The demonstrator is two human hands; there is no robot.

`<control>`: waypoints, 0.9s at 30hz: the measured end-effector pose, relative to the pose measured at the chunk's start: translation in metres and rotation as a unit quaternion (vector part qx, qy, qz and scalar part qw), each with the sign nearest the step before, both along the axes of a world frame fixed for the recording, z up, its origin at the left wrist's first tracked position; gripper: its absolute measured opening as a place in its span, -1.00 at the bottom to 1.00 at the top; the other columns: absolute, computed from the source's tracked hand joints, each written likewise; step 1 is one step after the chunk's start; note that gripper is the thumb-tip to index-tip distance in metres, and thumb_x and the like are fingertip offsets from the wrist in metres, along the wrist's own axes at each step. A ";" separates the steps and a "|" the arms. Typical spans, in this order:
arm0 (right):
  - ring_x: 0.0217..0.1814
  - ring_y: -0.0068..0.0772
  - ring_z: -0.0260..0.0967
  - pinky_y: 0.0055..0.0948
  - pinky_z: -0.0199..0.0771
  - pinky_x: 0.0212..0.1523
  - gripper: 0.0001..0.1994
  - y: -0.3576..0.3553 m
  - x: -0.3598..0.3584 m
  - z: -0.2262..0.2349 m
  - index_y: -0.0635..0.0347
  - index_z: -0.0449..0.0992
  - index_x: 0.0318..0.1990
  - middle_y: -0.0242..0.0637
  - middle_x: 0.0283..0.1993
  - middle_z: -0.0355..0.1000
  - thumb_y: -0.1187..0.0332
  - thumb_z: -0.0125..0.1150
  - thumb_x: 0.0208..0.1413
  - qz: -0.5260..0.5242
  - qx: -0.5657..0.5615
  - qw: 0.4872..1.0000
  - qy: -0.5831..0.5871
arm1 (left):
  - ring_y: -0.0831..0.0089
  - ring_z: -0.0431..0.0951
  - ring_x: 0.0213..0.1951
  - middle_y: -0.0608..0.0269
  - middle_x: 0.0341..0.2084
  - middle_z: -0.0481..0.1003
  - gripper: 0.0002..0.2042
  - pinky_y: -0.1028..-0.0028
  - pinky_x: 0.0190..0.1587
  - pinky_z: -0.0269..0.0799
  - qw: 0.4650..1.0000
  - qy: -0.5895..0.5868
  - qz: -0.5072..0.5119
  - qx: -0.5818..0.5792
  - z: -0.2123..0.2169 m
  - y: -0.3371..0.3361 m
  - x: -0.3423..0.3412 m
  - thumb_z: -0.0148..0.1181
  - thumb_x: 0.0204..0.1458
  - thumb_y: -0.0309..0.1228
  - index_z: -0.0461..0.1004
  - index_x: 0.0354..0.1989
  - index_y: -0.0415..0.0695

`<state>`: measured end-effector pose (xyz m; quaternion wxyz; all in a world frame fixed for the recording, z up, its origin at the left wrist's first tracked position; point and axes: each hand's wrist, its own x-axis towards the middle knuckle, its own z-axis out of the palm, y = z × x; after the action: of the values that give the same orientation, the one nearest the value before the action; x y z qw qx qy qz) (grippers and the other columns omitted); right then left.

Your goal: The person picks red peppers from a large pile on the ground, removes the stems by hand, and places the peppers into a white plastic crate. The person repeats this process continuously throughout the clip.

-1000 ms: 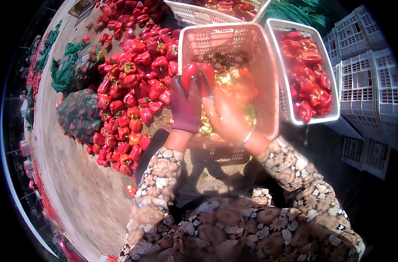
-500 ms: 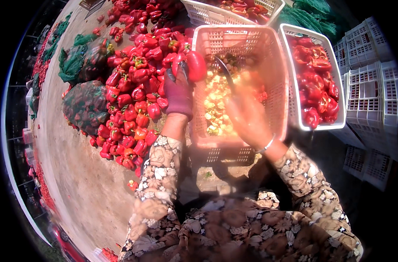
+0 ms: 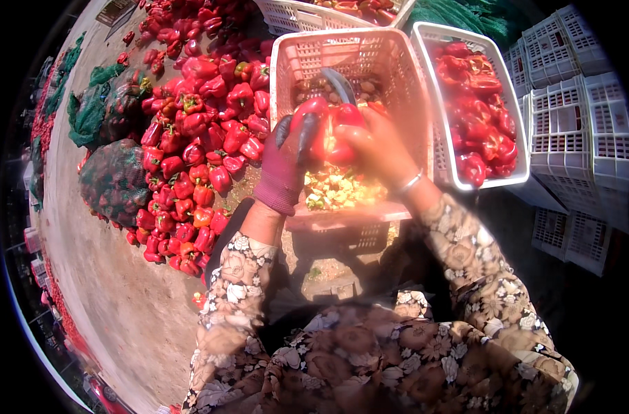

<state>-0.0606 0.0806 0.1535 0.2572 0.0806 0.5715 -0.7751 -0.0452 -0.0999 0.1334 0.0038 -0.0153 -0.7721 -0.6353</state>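
Two hands hold a red pepper [image 3: 326, 132] over a pink crate [image 3: 349, 55].

The gloved left hand [image 3: 287, 162] wraps its fingers around the pepper's left side; the bare right hand [image 3: 378, 148] grips the other side and seems to hold a curved blade [image 3: 339, 84] rising toward 12 o'clock, though blur hides the handle. Pale scraps [image 3: 335, 190] lie in the crate beneath. At 9 o'clock a pile of red peppers [image 3: 204, 124] covers the ground; at 2 o'clock a white crate [image 3: 447, 41] holds peppers.
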 end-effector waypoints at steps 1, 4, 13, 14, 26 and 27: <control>-0.28 -0.56 0.48 -0.61 0.50 -0.39 -0.54 0.001 0.000 0.002 0.26 0.32 0.08 -0.24 -0.12 0.46 0.35 0.32 0.06 0.001 -0.001 1.000 -0.007 | 0.46 0.50 -0.32 0.20 -0.24 0.47 -0.70 0.51 -0.34 0.48 0.994 0.077 -0.025 -0.076 -0.002 -0.003 0.000 0.14 0.12 -0.37 0.42 0.00 -0.20; -0.19 -0.55 0.46 -0.54 0.53 -0.24 -0.58 0.003 -0.001 -0.009 0.25 0.35 0.05 -0.29 -0.14 0.45 0.36 0.31 0.04 0.026 0.063 0.994 0.084 | 0.28 0.53 -0.15 0.07 -0.08 0.46 -0.60 0.38 -0.15 0.52 0.944 0.238 -0.066 -0.221 -0.013 -0.016 -0.005 0.18 0.02 -0.53 0.38 0.09 -0.18; -0.10 -0.55 0.44 -0.52 0.50 -0.15 -0.47 0.028 -0.006 -0.052 0.31 0.32 0.13 -0.19 -0.07 0.46 0.43 0.34 -0.03 -0.017 0.163 0.965 0.203 | 0.37 0.50 -0.02 0.15 -0.06 0.49 -0.57 0.39 -0.03 0.48 0.980 0.160 -0.100 -0.062 -0.043 -0.013 -0.020 0.19 0.02 -0.55 0.35 0.12 -0.24; -0.13 -0.53 0.46 -0.51 0.52 -0.18 -0.44 0.028 -0.006 -0.046 0.31 0.30 0.15 -0.18 -0.08 0.46 0.46 0.35 -0.05 -0.036 0.163 0.975 0.146 | 0.37 0.48 0.00 0.17 -0.08 0.48 -0.57 0.40 -0.05 0.49 0.989 0.103 -0.101 0.013 -0.041 -0.008 -0.018 0.20 0.04 -0.51 0.34 0.13 -0.23; -0.39 -0.42 0.52 -0.46 0.60 -0.34 -0.41 0.011 -0.008 -0.012 0.34 0.11 0.18 -0.21 -0.23 0.46 0.59 0.21 -0.02 0.001 -0.002 0.995 0.100 | 0.54 0.48 -0.16 0.24 -0.17 0.49 -0.56 0.49 -0.15 0.49 0.969 -0.105 0.052 0.217 0.012 0.023 -0.011 0.34 0.02 -0.31 0.38 0.01 -0.26; -0.39 -0.41 0.52 -0.44 0.61 -0.34 -0.42 0.006 -0.006 -0.011 0.34 0.10 0.18 -0.20 -0.23 0.46 0.60 0.19 -0.01 -0.009 0.001 0.995 0.103 | 0.52 0.48 -0.16 0.23 -0.16 0.47 -0.54 0.45 -0.17 0.50 0.959 -0.109 0.081 0.247 0.007 0.023 -0.010 0.35 0.01 -0.28 0.38 0.01 -0.26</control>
<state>-0.0670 0.0868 0.1426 0.1898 0.0062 0.5947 -0.7812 -0.0555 -0.0764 0.1405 -0.0254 0.1183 -0.5854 -0.8017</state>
